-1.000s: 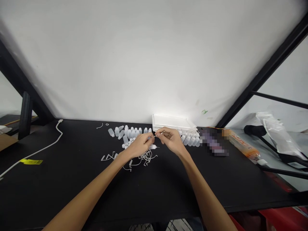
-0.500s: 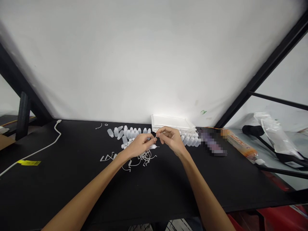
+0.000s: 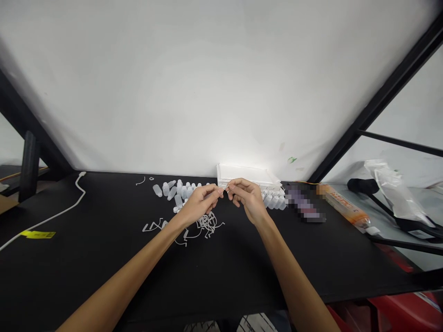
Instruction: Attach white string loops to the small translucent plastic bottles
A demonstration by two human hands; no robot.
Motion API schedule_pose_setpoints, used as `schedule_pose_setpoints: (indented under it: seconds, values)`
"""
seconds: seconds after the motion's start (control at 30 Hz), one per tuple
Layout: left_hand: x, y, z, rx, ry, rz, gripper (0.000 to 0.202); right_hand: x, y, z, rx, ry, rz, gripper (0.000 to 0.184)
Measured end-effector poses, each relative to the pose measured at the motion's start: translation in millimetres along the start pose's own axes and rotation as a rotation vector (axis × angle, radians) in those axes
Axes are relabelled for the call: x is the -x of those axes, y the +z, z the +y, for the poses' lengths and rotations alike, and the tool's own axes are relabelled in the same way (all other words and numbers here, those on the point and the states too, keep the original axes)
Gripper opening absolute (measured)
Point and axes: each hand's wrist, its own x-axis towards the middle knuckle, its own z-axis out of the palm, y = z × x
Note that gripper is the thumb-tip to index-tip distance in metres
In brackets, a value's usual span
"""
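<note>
My left hand (image 3: 197, 205) and my right hand (image 3: 246, 196) meet above the black table (image 3: 104, 258), fingertips pinched together on a tiny white piece that I cannot make out. Just below them lies a tangle of thin white plastic strips (image 3: 204, 224). Behind the left hand is a cluster of several small translucent bottles (image 3: 175, 190), some upright and some lying down. More small bottles (image 3: 275, 201) stand to the right of my right hand, beside a white tray (image 3: 247, 175) at the back.
A white cable (image 3: 65, 210) runs along the left of the table, with a yellow tag (image 3: 38, 234) near it. An orange tube (image 3: 342, 210), a blurred dark object (image 3: 304, 207) and a clear plastic bag (image 3: 394, 189) lie at the right. A white wall rises behind.
Both hands have lifted slightly and drawn closer, fingertips now touching. The small bottle tip that showed under the left hand is no longer visible.
</note>
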Motion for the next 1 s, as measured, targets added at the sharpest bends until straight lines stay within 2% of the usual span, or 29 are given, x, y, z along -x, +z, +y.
schedule_pose_setpoints:
  seconds: [0.27, 1.0]
  values:
    - [-0.9, -0.4, -2.0, 0.031, 0.031, -0.005, 0.035, 0.0, -1.9, 1.7, 0.004, -0.007, -0.043, 0.02]
    - [-1.0, 0.7, -0.2, 0.06, 0.017, -0.027, 0.034, 0.1, -0.7, 2.8, -0.034, -0.022, -0.062, 0.018]
